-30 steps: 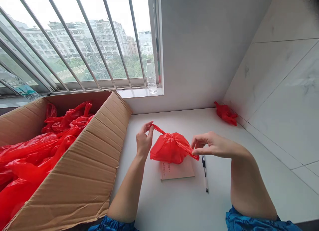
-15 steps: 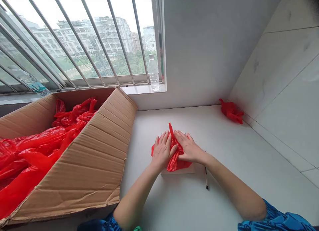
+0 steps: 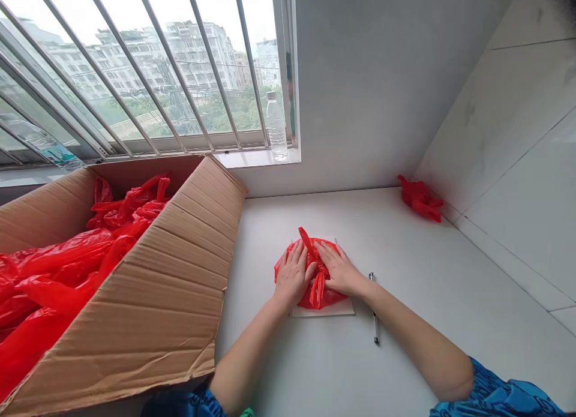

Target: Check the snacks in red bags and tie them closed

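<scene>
Red bag [image 3: 318,285], one, gathered top, lower centre of frame, lying on a pale booklet [image 3: 330,311]; left hand [image 3: 293,277] and right hand [image 3: 341,272] spread flat upon it; possible risk: thin plastic splitting under heavy pressing.

A large, open brown cardboard box [image 3: 148,309] stands at left, holding a heap of glossy red plastic bags [image 3: 58,279]. Beyond it tilts a clear plastic bottle with a teal label [image 3: 63,155]; a capped, ribbed clear bottle [image 3: 276,129] stands upright on the white windowsill [image 3: 247,159]. A crumpled red plastic bundle [image 3: 420,198] lies far right, a slim black-and-clear pen [image 3: 375,328] nearer.
</scene>
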{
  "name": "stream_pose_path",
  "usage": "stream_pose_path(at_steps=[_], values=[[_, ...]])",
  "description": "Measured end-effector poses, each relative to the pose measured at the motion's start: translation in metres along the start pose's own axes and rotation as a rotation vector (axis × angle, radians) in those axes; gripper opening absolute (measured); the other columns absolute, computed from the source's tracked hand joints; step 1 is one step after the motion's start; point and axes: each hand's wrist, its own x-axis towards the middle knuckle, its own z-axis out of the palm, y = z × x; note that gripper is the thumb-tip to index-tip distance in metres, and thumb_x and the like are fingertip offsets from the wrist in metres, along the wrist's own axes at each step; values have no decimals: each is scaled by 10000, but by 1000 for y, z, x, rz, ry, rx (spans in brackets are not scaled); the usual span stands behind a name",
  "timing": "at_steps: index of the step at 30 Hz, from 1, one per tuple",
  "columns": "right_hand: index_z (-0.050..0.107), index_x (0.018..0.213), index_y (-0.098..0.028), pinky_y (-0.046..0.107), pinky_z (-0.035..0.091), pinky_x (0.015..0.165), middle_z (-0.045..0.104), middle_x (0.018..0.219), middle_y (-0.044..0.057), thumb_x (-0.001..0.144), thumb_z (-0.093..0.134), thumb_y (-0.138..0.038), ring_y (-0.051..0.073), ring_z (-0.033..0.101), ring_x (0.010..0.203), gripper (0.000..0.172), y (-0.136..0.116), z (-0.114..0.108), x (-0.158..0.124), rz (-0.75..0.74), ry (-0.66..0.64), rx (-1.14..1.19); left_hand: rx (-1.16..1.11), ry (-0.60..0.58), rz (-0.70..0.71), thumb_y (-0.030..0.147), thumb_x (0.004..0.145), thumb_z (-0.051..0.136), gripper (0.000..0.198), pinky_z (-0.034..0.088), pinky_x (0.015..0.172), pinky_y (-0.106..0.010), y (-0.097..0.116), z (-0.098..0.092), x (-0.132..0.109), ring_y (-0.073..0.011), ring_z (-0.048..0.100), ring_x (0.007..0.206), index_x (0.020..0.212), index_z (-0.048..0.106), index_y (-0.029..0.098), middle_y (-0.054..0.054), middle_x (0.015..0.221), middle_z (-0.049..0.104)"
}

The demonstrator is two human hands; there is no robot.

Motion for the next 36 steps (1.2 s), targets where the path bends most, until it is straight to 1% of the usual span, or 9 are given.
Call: stream_pose_path(at_steps=[7, 15, 19, 22, 24, 28, 31, 34, 36], values=[[100, 1616, -195, 475, -37, 1256, 94, 1681, 33, 905, 452, -557, 222, 57, 1554, 872, 1, 1, 0, 2, -4, 17, -13, -4, -11, 427, 1044, 288, 534, 232, 1248, -520, -2, 4, 0, -253, 291, 1504, 1508, 394, 184, -88, 1582, 386], [106, 1615, -209, 475, -35, 1253, 100, 1681, 35, 895, 476, -501, 224, 72, 1553, 861, 4, 3, 2, -6, 0, 20, -32, 37, 4, 413, 1041, 319, 489, 244, 1245, -510, -4, 6, -1, -248, 321, 1491, 1465, 451, 210, -77, 1566, 417], [107, 1615, -201, 476, -22, 1254, 109, 1681, 43, 903, 462, -530, 224, 74, 1553, 860, 4, 4, 1, 5, -3, 6, -74, 32, 4, 431, 1042, 316, 476, 239, 1246, -507, -4, 4, -1, -239, 322, 1489, 1439, 476, 222, -61, 1569, 415], [113, 1614, -199, 477, 0, 1256, 125, 1679, 41, 908, 458, -512, 223, 88, 1551, 846, 3, 4, 0, 10, -7, -9, -113, 26, 2, 431, 1041, 324, 462, 237, 1245, -505, -2, 1, -2, -233, 336, 1482, 1421, 492, 227, -58, 1561, 427], [135, 1611, -194, 479, 20, 1257, 145, 1676, 43, 905, 463, -494, 225, 100, 1550, 835, 3, 5, 0, 11, 0, -18, -133, 43, -9, 424, 1036, 349, 445, 245, 1243, -494, 0, -2, -3, -231, 352, 1473, 1407, 507, 235, -56, 1549, 445], [193, 1600, -177, 489, 82, 1254, 231, 1655, 54, 903, 458, -522, 235, 147, 1542, 821, 5, 14, -3, -9, 68, -43, -161, 101, -14, 425, 1024, 392, 420, 266, 1239, -468, 3, -4, -11, -218, 405, 1438, 1376, 538, 249, -52, 1511, 493], [256, 1584, -178, 507, 146, 1240, 308, 1628, 75, 905, 445, -551, 257, 221, 1522, 797, 11, 28, -4, -38, 141, -71, -171, 122, -20, 440, 1012, 426, 413, 272, 1239, -463, 4, -1, -18, -218, 436, 1416, 1354, 561, 253, -51, 1493, 515], [305, 1565, -182, 537, 189, 1221, 368, 1598, 105, 910, 436, -513, 280, 289, 1496, 745, 21, 43, -2, -84, 204, -97, -186, 137, -31, 453, 994, 467, 411, 285, 1234, -463, 5, 2, -21, -223, 451, 1402, 1330, 586, 248, -55, 1480, 529], [339, 1548, -182, 563, 208, 1205, 405, 1575, 126, 903, 447, -485, 300, 338, 1471, 721, 25, 47, -1, -118, 239, -95, -203, 149, -34, 443, 986, 489, 398, 297, 1229, -456, 6, 2, -23, -224, 463, 1391, 1311, 603, 244, -57, 1470, 538]])
